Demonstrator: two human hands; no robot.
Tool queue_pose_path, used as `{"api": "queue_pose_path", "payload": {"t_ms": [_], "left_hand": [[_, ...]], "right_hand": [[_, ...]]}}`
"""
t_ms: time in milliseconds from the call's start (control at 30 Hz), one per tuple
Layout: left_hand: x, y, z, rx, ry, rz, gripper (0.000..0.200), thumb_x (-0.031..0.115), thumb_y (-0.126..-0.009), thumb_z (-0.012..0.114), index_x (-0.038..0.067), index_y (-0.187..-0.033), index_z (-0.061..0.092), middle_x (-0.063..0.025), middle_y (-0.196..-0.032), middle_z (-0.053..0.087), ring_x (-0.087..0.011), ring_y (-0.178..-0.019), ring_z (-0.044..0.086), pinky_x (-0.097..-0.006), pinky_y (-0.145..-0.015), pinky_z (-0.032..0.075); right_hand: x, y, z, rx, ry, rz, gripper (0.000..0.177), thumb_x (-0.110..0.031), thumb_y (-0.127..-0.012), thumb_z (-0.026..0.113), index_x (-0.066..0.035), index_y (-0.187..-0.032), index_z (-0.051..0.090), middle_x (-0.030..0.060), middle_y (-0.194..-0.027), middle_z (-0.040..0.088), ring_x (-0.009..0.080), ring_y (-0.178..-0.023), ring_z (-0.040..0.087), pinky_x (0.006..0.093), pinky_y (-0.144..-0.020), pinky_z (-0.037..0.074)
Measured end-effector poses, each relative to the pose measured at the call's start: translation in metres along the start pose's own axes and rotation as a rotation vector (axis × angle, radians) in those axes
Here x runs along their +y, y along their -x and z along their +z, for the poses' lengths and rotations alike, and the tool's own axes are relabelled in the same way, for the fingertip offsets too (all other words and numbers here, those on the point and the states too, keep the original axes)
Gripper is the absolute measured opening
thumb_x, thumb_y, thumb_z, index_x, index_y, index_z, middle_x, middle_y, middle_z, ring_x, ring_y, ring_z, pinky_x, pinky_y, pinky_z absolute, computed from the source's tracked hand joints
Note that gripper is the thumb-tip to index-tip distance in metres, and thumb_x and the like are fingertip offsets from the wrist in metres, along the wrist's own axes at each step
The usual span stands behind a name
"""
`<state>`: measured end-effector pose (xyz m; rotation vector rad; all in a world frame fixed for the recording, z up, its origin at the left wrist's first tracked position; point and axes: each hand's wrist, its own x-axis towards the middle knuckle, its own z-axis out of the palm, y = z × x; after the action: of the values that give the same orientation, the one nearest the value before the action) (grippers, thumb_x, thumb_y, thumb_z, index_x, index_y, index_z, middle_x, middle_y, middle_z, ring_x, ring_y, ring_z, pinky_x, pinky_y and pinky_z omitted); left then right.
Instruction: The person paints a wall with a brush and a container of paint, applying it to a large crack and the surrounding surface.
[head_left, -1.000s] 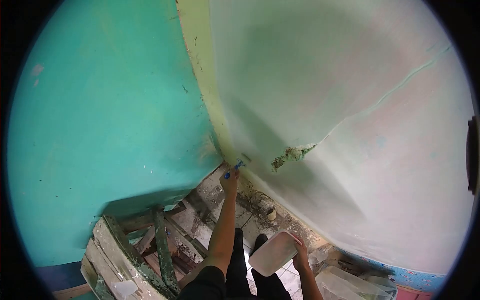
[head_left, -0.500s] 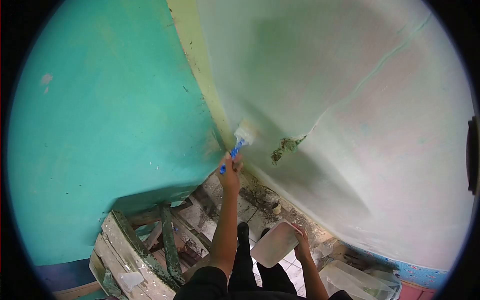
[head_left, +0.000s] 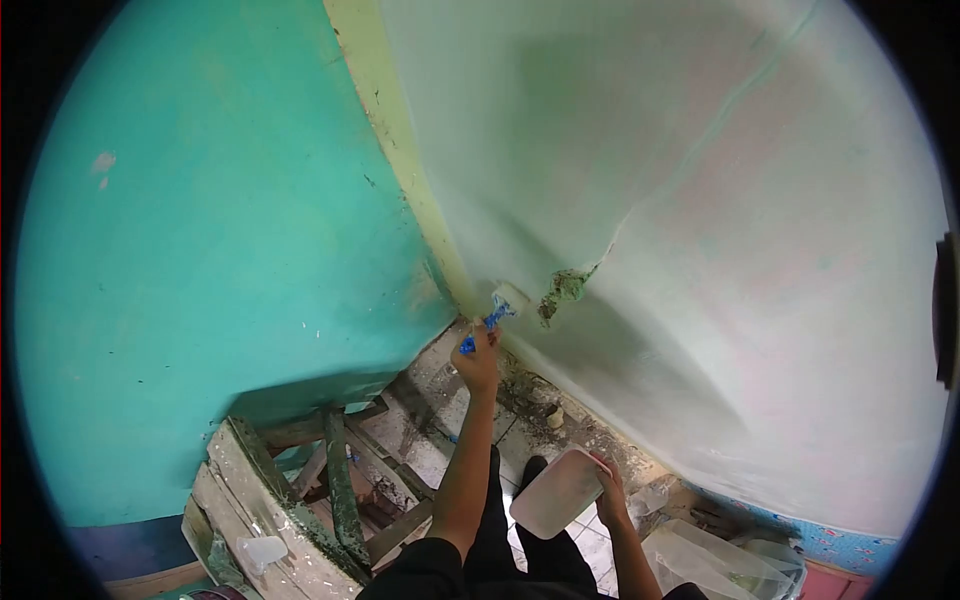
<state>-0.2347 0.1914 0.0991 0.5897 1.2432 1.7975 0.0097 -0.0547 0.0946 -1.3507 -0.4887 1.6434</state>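
My left hand (head_left: 475,365) is closed round the blue handle of a paintbrush (head_left: 509,299). Its pale, wide bristles are on or very near the whitish painted wall (head_left: 700,330), low down by the corner. A patch of broken plaster (head_left: 566,287) lies just right of the brush, with a crack running up from it. In my right hand (head_left: 611,492) is a shallow, pale plastic container (head_left: 557,492), gripped by its right edge and held over my legs. What is inside it is hard to make out.
A turquoise wall (head_left: 240,250) meets the whitish one at a yellow-green strip (head_left: 405,160). At lower left stands a worn wooden frame (head_left: 270,500) with a clear plastic cup (head_left: 262,551) on it. Clear plastic boxes (head_left: 715,565) sit at lower right. Debris dirties the tiled floor (head_left: 430,370).
My left hand has moved the brush down and slightly right along the whitish wall. The container in my right hand sits slightly further right in view.
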Motion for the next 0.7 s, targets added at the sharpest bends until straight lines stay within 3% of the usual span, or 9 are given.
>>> {"api": "queue_pose_path", "payload": {"t_ms": [100, 233, 333, 500, 700], "left_hand": [[0.080, 0.010, 0.022, -0.036, 0.058, 0.009, 0.029, 0.026, -0.099, 0.056, -0.002, -0.103, 0.063, -0.0090, -0.087, 0.067, -0.0162, -0.076, 0.065, -0.0252, -0.064, 0.051], [0.108, 0.016, 0.028, 0.051, 0.162, 0.009, 0.033, 0.030, -0.100, 0.054, -0.001, -0.112, 0.060, -0.0097, -0.096, 0.068, -0.0184, -0.087, 0.066, -0.0276, -0.068, 0.053], [0.070, 0.008, 0.015, 0.031, 0.171, -0.029, 0.036, 0.031, -0.101, 0.055, -0.002, -0.114, 0.060, -0.0104, -0.100, 0.068, -0.0206, -0.093, 0.067, -0.0304, -0.071, 0.055], [-0.054, 0.011, -0.033, 0.026, 0.032, -0.219, 0.035, 0.036, -0.098, 0.058, 0.003, -0.109, 0.062, -0.0095, -0.101, 0.069, -0.0178, -0.095, 0.067, -0.0305, -0.074, 0.055], [-0.117, 0.013, -0.059, 0.120, -0.024, -0.339, 0.027, 0.026, -0.097, 0.060, 0.000, -0.100, 0.065, -0.0075, -0.090, 0.068, -0.0162, -0.084, 0.067, -0.0316, -0.070, 0.055]], "right_hand": [[-0.005, 0.001, 0.004, -0.011, -0.010, 0.022, 0.046, -0.022, -0.096, 0.052, 0.000, -0.136, 0.047, 0.0127, -0.131, 0.055, 0.0231, -0.122, 0.052, 0.0361, -0.105, 0.039], [-0.001, -0.002, 0.004, -0.042, 0.005, 0.009, 0.046, -0.021, -0.096, 0.051, 0.000, -0.137, 0.046, 0.0124, -0.130, 0.055, 0.0233, -0.122, 0.052, 0.0358, -0.105, 0.039], [-0.002, -0.008, 0.002, -0.069, -0.019, 0.001, 0.046, -0.020, -0.096, 0.050, 0.000, -0.137, 0.046, 0.0132, -0.131, 0.055, 0.0236, -0.122, 0.052, 0.0357, -0.105, 0.040], [0.003, -0.015, -0.008, -0.084, -0.005, 0.001, 0.046, -0.019, -0.095, 0.049, 0.001, -0.137, 0.046, 0.0145, -0.130, 0.055, 0.0235, -0.122, 0.053, 0.0348, -0.104, 0.041], [0.002, -0.011, -0.026, -0.054, -0.008, 0.018, 0.050, -0.020, -0.092, 0.050, -0.001, -0.138, 0.045, 0.0133, -0.132, 0.055, 0.0248, -0.122, 0.052, 0.0374, -0.105, 0.040]]}}
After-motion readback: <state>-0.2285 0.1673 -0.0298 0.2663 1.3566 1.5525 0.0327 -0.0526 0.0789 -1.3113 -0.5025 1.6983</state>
